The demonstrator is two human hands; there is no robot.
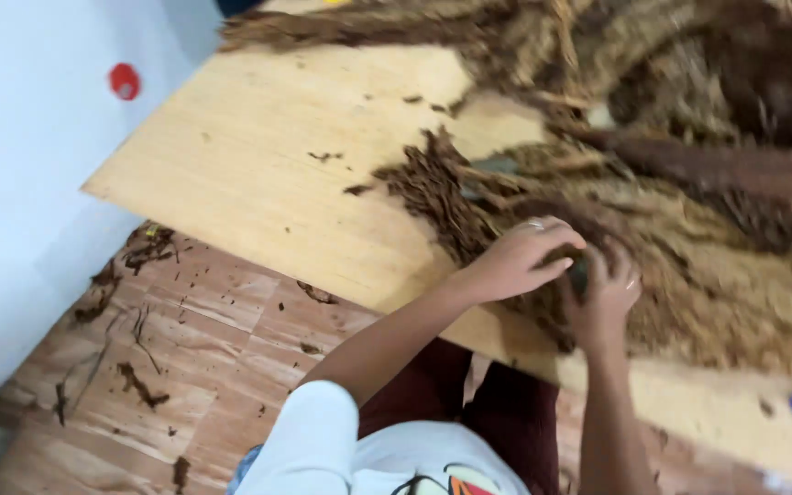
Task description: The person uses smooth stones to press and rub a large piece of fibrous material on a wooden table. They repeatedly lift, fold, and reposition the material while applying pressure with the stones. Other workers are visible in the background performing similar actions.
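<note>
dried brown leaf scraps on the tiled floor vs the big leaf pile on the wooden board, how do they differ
The dried brown leaf scraps on the tiled floor lie thin and scattered; the big leaf pile on the wooden board is heaped thick. Nothing touches the floor scraps; the left hand and right hand grip into the pile. Both are dry brown leaf.

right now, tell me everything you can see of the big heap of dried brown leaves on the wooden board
The heap of dried brown leaves is tan to dark brown, shredded and stringy, with a few long flat leaves and stems lying across it. It spreads loosely over the right and far part of the pale wooden board; crumbs trail onto its bare left side. The left hand and right hand press together into its near edge, around a small dark clump. The picture is blurred, so finer detail cannot be told.
</note>
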